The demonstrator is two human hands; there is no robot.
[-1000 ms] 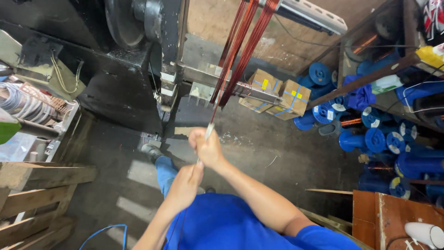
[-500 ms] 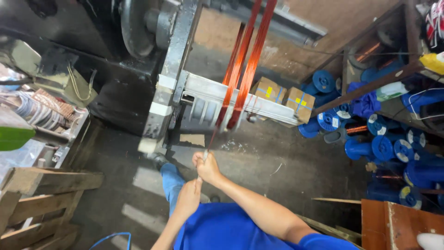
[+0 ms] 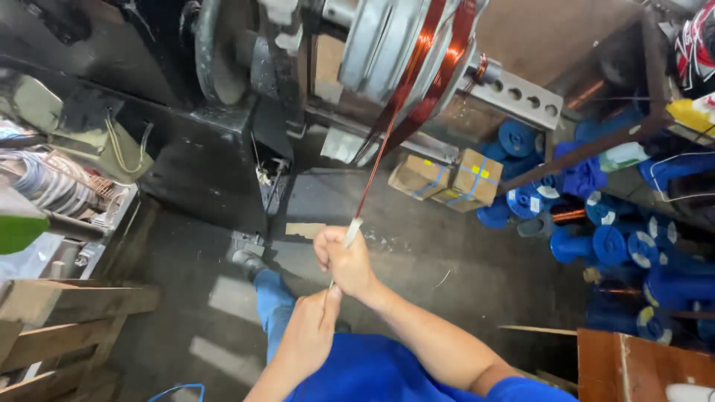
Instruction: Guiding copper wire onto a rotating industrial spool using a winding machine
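Note:
My right hand [image 3: 344, 260] is closed around the lower end of a strand of copper wire [image 3: 377, 160]; a white sleeve [image 3: 352, 231] sticks out above my fist. The wire runs up to a grey winding wheel [image 3: 387, 45] wrapped in reddish copper coils [image 3: 439, 67] on a dark machine [image 3: 223, 52]. My left hand [image 3: 311, 327] sits just below the right, fingers pinched at the strand's tail under my fist. My blue shirt and jeans show beneath.
Two cardboard boxes [image 3: 447, 179] lie on the concrete floor under the machine. Several blue spools [image 3: 618, 238] are piled at the right beside a wooden board [image 3: 640, 365]. A wooden pallet [image 3: 52, 327] and coiled cables [image 3: 45, 179] are at left.
The view has tilted upward, bringing the winding wheel into sight. My hands stay gripped on the wire, now lower in the picture, with the strand stretched taut to the wheel.

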